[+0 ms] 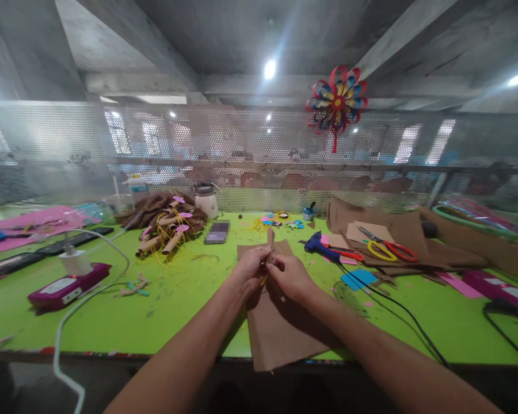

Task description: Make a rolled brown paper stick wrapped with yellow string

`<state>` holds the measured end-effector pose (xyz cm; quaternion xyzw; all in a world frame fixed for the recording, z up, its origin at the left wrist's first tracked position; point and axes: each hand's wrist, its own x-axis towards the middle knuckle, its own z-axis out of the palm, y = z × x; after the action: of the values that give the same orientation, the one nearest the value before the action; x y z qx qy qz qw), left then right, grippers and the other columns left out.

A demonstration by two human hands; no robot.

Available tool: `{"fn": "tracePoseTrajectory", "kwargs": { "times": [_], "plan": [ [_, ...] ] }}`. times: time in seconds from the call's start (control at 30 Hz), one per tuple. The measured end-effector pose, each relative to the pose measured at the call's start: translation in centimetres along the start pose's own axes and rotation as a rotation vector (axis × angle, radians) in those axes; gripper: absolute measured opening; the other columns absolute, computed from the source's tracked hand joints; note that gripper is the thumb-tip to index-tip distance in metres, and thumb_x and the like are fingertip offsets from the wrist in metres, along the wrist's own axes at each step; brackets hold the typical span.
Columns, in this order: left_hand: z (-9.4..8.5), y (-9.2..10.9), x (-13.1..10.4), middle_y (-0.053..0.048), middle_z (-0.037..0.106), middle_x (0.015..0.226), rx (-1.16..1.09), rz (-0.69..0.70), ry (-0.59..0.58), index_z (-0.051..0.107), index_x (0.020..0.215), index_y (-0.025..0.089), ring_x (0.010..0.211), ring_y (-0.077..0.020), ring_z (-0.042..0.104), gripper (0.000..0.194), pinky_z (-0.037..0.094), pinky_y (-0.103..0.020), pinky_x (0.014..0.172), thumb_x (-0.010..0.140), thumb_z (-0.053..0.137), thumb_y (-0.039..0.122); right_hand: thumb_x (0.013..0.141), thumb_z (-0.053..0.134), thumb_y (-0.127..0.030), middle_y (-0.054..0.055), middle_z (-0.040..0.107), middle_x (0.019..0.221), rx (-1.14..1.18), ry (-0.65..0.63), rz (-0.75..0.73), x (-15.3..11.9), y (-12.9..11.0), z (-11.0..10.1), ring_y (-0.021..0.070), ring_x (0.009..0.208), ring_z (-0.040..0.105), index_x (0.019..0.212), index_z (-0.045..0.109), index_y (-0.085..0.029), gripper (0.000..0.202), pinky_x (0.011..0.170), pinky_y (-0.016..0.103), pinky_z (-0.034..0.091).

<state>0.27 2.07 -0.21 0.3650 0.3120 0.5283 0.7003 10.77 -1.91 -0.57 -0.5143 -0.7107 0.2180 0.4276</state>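
Both my hands meet over a large brown sheet (280,336) on the green table. A narrow brown strip or roll (270,237) stands up between them. My left hand (251,269) has its fingers closed round the lower part of this piece. The fingers of my right hand (290,277) are pinched against it from the other side. A bit of yellow string (264,280) shows just under the fingertips. The exact grip is partly hidden by the fingers.
A blue glue gun (322,246), scissors (382,250) and brown sheets (440,253) lie right. Brown rolls with yellow string (168,221), a jar (206,201) and a phone (217,232) are left. Purple power strips (69,286) sit at both sides, with trailing cables.
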Motion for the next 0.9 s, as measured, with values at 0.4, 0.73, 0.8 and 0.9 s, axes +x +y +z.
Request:
{"fn": "tracePoseTrajectory", "kwargs": {
  "times": [0.4,0.73,0.8,0.9],
  "plan": [
    [0.6,0.3,-0.5,0.0,0.05,0.049,-0.031,0.051,-0.028,0.051,0.054,0.011,0.045,-0.0082,0.047,0.019,0.039,-0.02,0.048,0.067,0.053,-0.001,0.076,0.05,-0.023,-0.002,0.049,0.054,0.0,0.021,0.0,0.0,-0.6,-0.1,0.0109,0.054,0.042,0.055,0.047,-0.017,0.022,0.052,0.023,0.029],
    [0.6,1.0,-0.6,-0.004,0.057,0.054,-0.118,-0.012,-0.032,0.057,0.06,0.01,0.05,-0.0119,0.054,0.019,0.047,-0.025,0.055,0.078,0.049,0.008,0.076,0.052,-0.028,-0.002,0.052,0.054,-0.072,0.063,0.008,0.1,0.0,-0.2,0.0115,0.054,0.045,0.057,0.052,-0.017,0.022,0.051,0.023,0.028],
    [0.6,1.1,-0.6,-0.005,0.057,0.055,-0.149,-0.035,-0.07,0.057,0.062,0.01,0.05,-0.0122,0.054,0.02,0.048,-0.025,0.054,0.079,0.047,0.008,0.075,0.052,-0.028,-0.001,0.053,0.053,-0.117,0.08,0.015,0.0,0.0,-0.1,0.0112,0.052,0.045,0.056,0.052,-0.017,0.022,0.051,0.023,0.027],
    [0.8,1.3,-0.8,-0.004,0.057,0.055,-0.168,-0.063,-0.081,0.057,0.064,0.011,0.048,-0.0126,0.054,0.018,0.048,-0.026,0.051,0.08,0.05,0.012,0.075,0.053,-0.028,-0.001,0.053,0.054,-0.191,0.1,-0.013,-0.1,0.0,0.0,0.011,0.051,0.043,0.056,0.052,-0.018,0.022,0.051,0.024,0.026]
  ]
}}
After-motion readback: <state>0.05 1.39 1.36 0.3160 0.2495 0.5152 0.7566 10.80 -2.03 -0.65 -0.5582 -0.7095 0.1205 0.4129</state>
